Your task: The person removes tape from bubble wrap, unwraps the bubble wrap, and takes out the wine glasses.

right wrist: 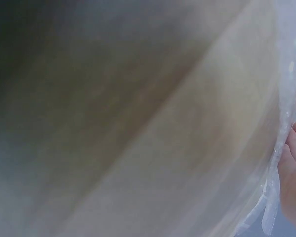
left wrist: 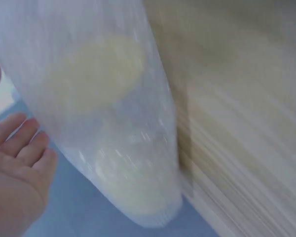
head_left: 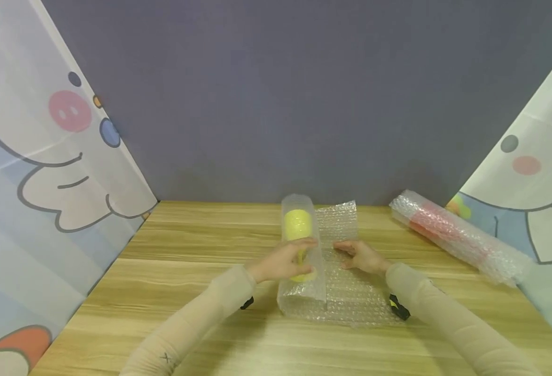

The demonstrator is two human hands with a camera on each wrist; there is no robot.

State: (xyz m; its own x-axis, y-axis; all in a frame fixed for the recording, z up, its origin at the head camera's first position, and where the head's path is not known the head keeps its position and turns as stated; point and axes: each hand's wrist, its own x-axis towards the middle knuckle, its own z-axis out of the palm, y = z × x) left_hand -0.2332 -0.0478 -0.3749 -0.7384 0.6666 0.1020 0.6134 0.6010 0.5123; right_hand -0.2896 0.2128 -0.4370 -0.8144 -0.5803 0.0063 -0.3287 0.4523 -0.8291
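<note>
A yellow object (head_left: 298, 224) with two wide ends and a narrow middle, dumbbell-like in shape, lies inside a partly rolled sheet of bubble wrap (head_left: 351, 297). The plastic blurs its details. My left hand (head_left: 287, 259) reaches over the roll with thumb and fingers spread apart; in the left wrist view the fingers (left wrist: 32, 143) are loosely bent beside the wrapped roll (left wrist: 133, 133). To the right, my right hand (head_left: 362, 257) is over the flat part of the sheet, its fingers loosely extended. I cannot tell whether either hand touches the plastic.
A second bubble-wrapped roll (head_left: 459, 235) with something red inside lies slanted at the table's right side. The wooden table (head_left: 186, 250) meets a grey panel (head_left: 276, 104) at the back. Cartoon-printed curtains (head_left: 45, 156) hang on both sides.
</note>
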